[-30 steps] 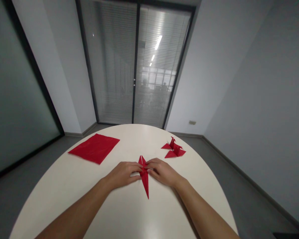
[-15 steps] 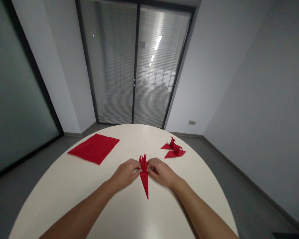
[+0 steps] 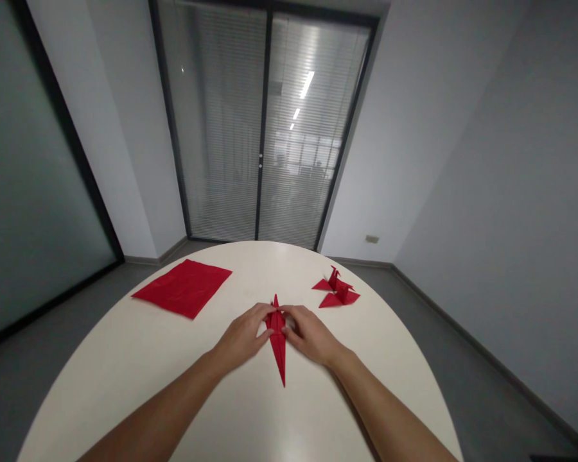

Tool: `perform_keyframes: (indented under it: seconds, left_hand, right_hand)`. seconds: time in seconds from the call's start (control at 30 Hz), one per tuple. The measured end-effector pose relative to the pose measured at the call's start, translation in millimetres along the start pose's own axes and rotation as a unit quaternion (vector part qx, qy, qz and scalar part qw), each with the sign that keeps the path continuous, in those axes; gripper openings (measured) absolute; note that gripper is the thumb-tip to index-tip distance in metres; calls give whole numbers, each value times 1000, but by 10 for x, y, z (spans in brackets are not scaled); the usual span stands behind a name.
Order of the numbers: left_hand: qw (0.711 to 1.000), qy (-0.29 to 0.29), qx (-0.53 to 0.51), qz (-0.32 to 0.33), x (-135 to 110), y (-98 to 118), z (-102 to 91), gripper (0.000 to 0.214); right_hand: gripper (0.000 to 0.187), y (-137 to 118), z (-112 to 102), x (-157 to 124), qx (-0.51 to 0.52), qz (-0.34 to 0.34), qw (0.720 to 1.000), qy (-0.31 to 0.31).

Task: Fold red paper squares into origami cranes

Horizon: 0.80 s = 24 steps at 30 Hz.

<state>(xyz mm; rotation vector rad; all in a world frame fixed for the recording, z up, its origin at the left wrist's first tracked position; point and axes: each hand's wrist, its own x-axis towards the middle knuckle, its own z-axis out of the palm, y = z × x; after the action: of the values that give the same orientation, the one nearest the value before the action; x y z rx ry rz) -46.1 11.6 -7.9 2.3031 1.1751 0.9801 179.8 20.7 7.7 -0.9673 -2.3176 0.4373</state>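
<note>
A narrow, partly folded red paper piece (image 3: 278, 343) lies on the white round table (image 3: 125, 359), its long point aimed toward me. My left hand (image 3: 243, 333) presses on its upper left side with bent fingers pinching the fold. From the other side my right hand (image 3: 308, 333) pinches the upper right flap. The two hands meet over the paper's top part and hide its middle.
A flat stack of red square paper (image 3: 183, 287) lies at the table's far left. Finished red folded paper cranes (image 3: 336, 290) sit at the far right. Beyond the table are glass doors with blinds (image 3: 264, 122) and grey floor on both sides.
Both hands have drawn closer together over the top of the folded piece. The split upper tips are now pressed into a single point.
</note>
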Motion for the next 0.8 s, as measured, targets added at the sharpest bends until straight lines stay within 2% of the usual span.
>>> perform_keyframes:
  seconds: [0.37, 0.8]
  left_hand:
    - [999, -6, 34, 24, -12, 19, 1, 21]
    - [998, -18, 63, 26, -7, 50, -27, 20]
  right_hand:
    - [26, -19, -68, 1, -8, -24, 999, -27]
    - [30, 48, -19, -5, -23, -25, 999, -25]
